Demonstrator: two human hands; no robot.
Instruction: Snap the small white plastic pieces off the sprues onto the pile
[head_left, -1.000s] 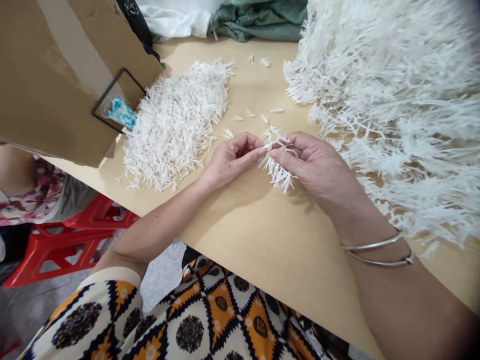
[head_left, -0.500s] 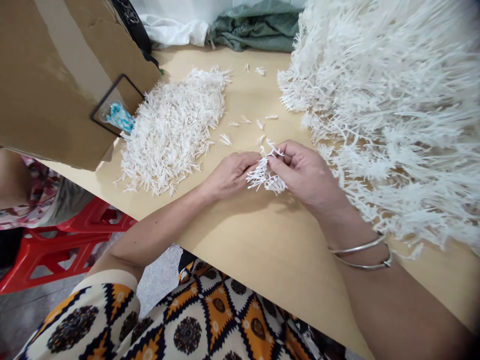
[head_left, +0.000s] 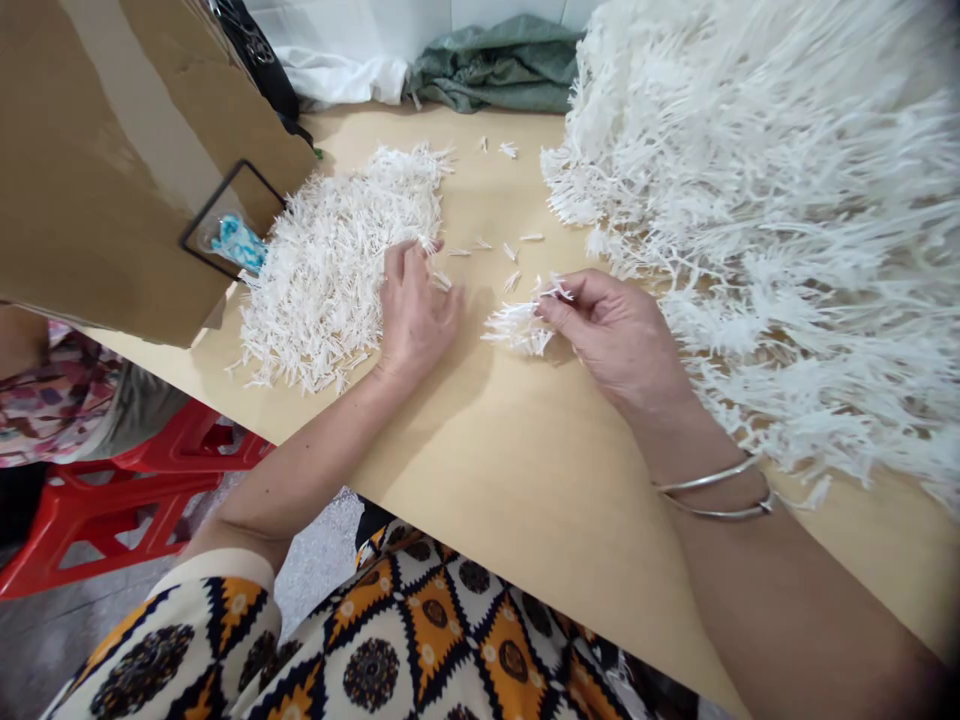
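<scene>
My right hand pinches a white plastic sprue, a branched strip of small pointed pieces that hangs to the left over the wooden table. My left hand lies palm down at the right edge of a heap of loose small white pieces, fingers stretched toward it. Whether anything lies under its fingers is hidden. A huge pile of white sprues fills the right side, just behind my right hand.
A cardboard box with a black-framed label pocket stands at the left. A few stray white pieces lie between the heaps. Green and white cloth lies at the back edge. A red plastic stool and another person's patterned clothing show at lower left.
My left hand has let go of the sprue and moved left to the heap of loose pieces. My right hand keeps holding the sprue, now lower and pointing left.
</scene>
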